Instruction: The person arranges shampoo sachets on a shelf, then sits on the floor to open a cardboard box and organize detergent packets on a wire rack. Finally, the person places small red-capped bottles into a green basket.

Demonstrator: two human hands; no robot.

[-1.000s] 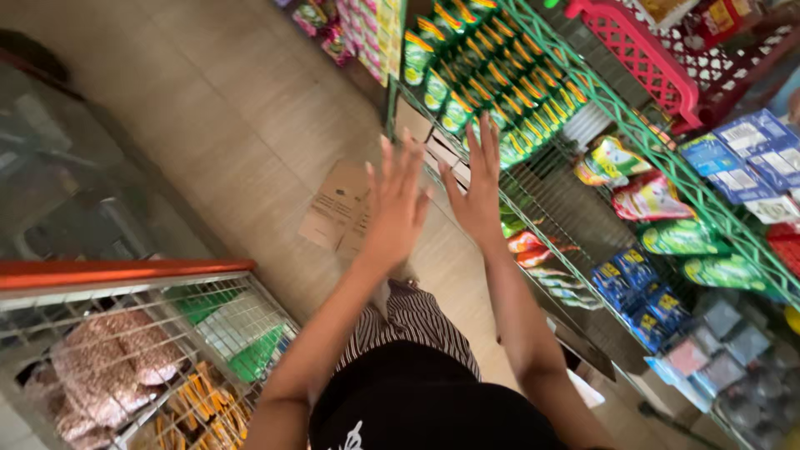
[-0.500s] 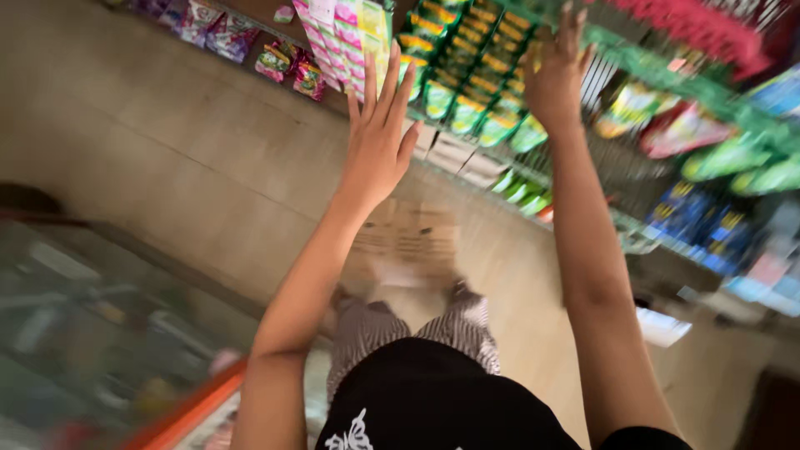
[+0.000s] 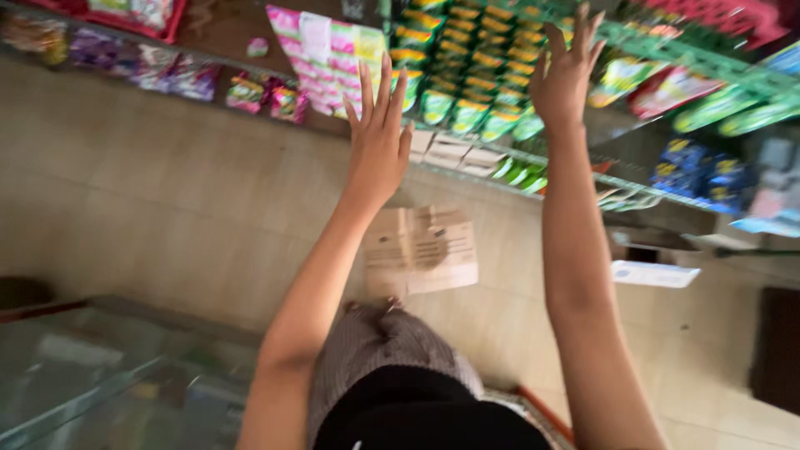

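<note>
Both hands are raised, fingers spread, holding nothing. The left hand (image 3: pixel 377 137) is before pink packets (image 3: pixel 327 54); the right hand (image 3: pixel 565 73) reaches the green packets (image 3: pixel 467 62) on the far wire shelf (image 3: pixel 692 54). Flattened cardboard (image 3: pixel 421 248) lies on the floor between the arms.

The scene is lit evenly and softly by daylight; no hard shadows are cast on the beige tiled floor (image 3: pixel 167 192). Motion blur is spread over the whole frame, strongest on the green wire shelf of bright snack packets (image 3: pixel 708 92). A pale reflection is seen on the glass-topped cabinet (image 3: pixel 92 375).
</note>
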